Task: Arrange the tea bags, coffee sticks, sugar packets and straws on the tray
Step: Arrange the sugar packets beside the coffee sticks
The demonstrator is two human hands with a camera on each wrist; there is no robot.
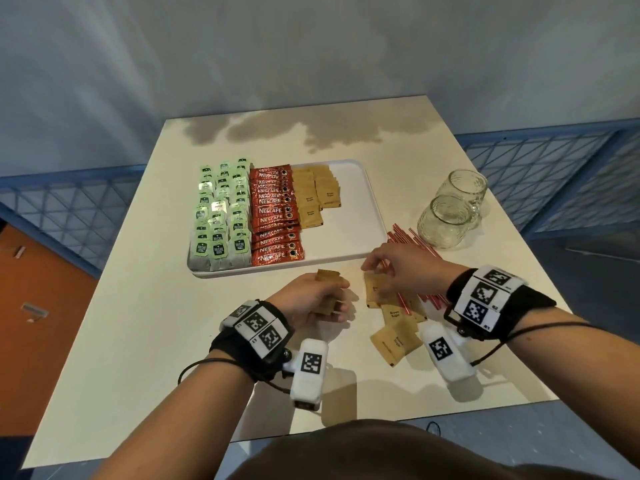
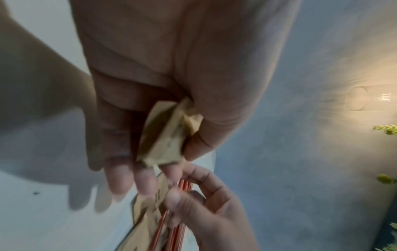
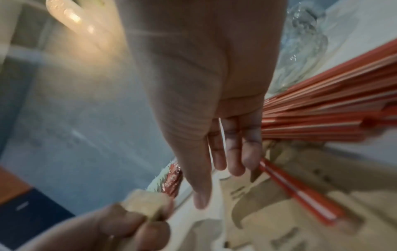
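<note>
Your left hand (image 1: 313, 297) pinches a small stack of brown sugar packets (image 1: 327, 289) between thumb and curled fingers, just in front of the tray's near edge, probably so you can collect several before one trip to the tray (image 1: 349, 244). The left wrist view shows the stack (image 2: 165, 135) clamped thumb-against-fingers, edges roughly squared. Your right hand (image 1: 391, 266) hovers over the loose pile of sugar packets (image 1: 394, 337) lying near-right on the table (image 1: 138, 306), fingers drooping and lightly spread, thumb reaching toward the left; whether the fingertips actually touch a packet, I cannot tell. The right wrist view shows the fingers (image 3: 234, 152) relaxed with nothing gripped, so it looks like a reach for the next packet to feed into the left-hand stack. Red straws (image 1: 415, 258) lie in a diagonal bundle under and beside the right hand, partly over the packets, not yet on the tray. On the tray, tea bags (image 1: 221, 223) fill the left columns, coffee sticks (image 1: 277, 220) run down the middle, and sugar packets already placed (image 1: 317, 195) sit in two short columns at the far middle; the tray's right part is bare, likely kept for the rest of the sugar and the straws. Two glass mugs (image 1: 450, 209) stand far-right, off the tray. Sugar step looks in progress, straws still to do.
</note>
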